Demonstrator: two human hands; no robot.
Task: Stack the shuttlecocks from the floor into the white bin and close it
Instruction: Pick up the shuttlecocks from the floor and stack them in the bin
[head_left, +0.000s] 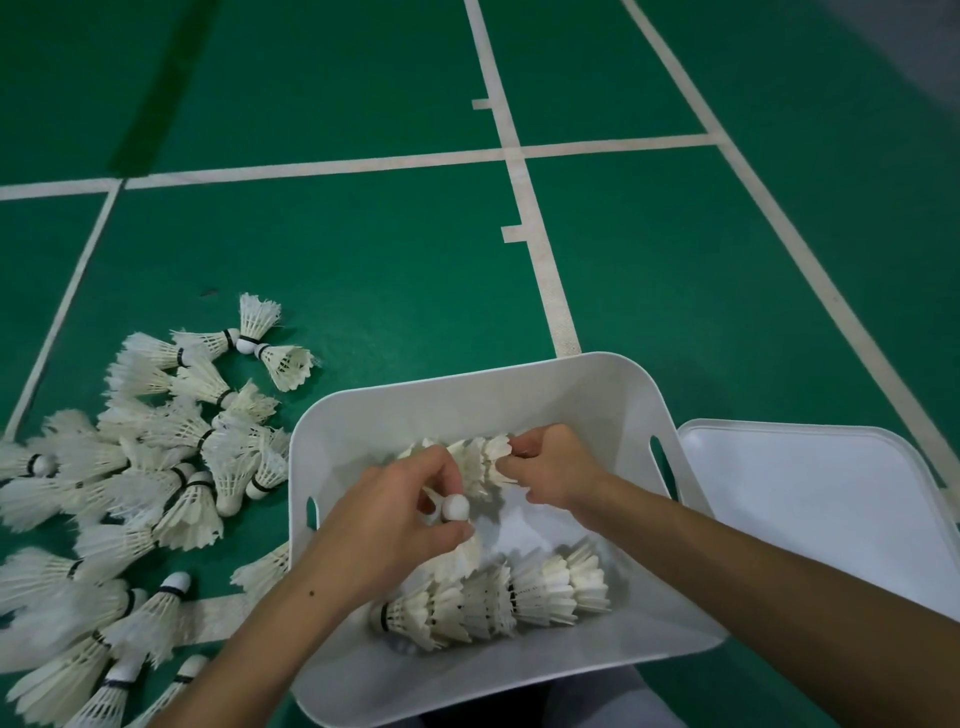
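The white bin (467, 382) stands on the green floor in front of me, open. Both hands are inside it. My left hand (395, 514) grips a white shuttlecock (456, 508) by its cork end. My right hand (550, 470) pinches the feather end of a short nested row of shuttlecocks (475, 462) near the bin's far side. A second nested row (493, 597) lies along the bin's near side. Several loose shuttlecocks (156, 457) are heaped on the floor to the left.
The white lid (810, 499) lies flat on the floor just right of the bin. White court lines (519, 171) cross the green floor beyond. A grey trouser leg (587, 696) shows at the bottom edge under the bin.
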